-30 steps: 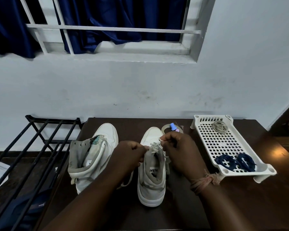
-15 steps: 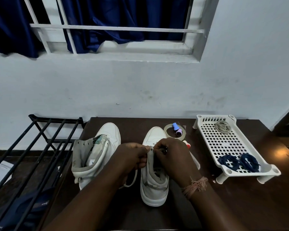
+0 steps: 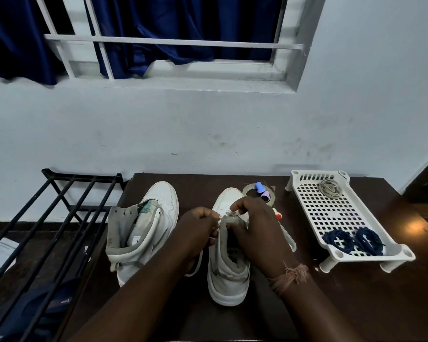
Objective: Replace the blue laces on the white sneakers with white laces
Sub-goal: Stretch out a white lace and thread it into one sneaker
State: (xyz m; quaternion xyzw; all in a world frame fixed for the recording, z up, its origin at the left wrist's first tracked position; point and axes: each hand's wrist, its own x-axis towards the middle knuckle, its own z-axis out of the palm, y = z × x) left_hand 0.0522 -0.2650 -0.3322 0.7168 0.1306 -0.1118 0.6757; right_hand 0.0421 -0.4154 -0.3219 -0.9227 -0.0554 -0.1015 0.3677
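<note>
White lace [image 3: 229, 214] pinched, both hands curled

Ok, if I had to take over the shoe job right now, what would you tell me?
Hands: left hand and right hand each pinch the white lace at the top of the right-side sneaker.
Things: the left-side sneaker stands unlaced beside it. Two blue laces lie coiled in the white tray, with a spare pale lace at its far end.
Done: blue laces are out.
Left: finish lacing this sneaker, then lace the other.
</note>
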